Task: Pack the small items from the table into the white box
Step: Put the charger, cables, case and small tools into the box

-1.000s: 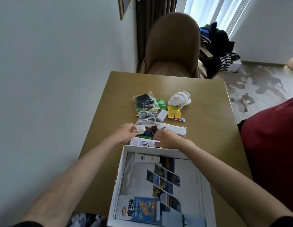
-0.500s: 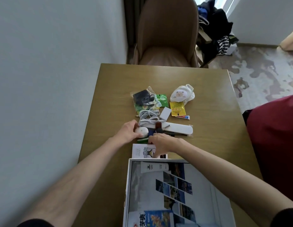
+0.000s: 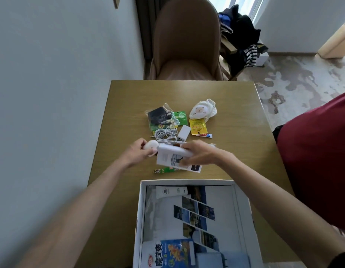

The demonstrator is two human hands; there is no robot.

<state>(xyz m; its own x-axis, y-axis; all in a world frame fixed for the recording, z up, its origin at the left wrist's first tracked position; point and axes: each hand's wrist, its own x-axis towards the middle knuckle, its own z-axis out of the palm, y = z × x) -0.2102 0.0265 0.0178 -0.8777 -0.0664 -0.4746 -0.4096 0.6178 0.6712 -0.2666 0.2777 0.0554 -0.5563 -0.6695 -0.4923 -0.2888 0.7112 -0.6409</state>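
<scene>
The white box [image 3: 140, 209] stands open at the table's near edge, holding a photo booklet, a white tube [image 3: 171, 191] and a blue snack packet [image 3: 173, 253]. Just beyond it my left hand [image 3: 138, 151] grips a small round white item [image 3: 150, 146]. My right hand [image 3: 198, 153] is closed on a long white case [image 3: 171, 150] together with a printed leaflet [image 3: 167, 159], lifted a little off the table. A green snack stick [image 3: 165, 170] lies below them.
Farther back on the wooden table [image 3: 235, 117] lie a black item in a clear bag [image 3: 159, 115], a green packet [image 3: 179, 117], a coiled white cable [image 3: 166, 133], a white charger [image 3: 184, 132], a yellow sachet [image 3: 197, 126], a small tube [image 3: 204, 135] and a white sheep pouch [image 3: 202, 111]. A brown chair [image 3: 187, 41] stands behind.
My right hand has closed on the long white case and the leaflet and raised them. The green stick beneath is now uncovered. My left hand stays on the round white item.
</scene>
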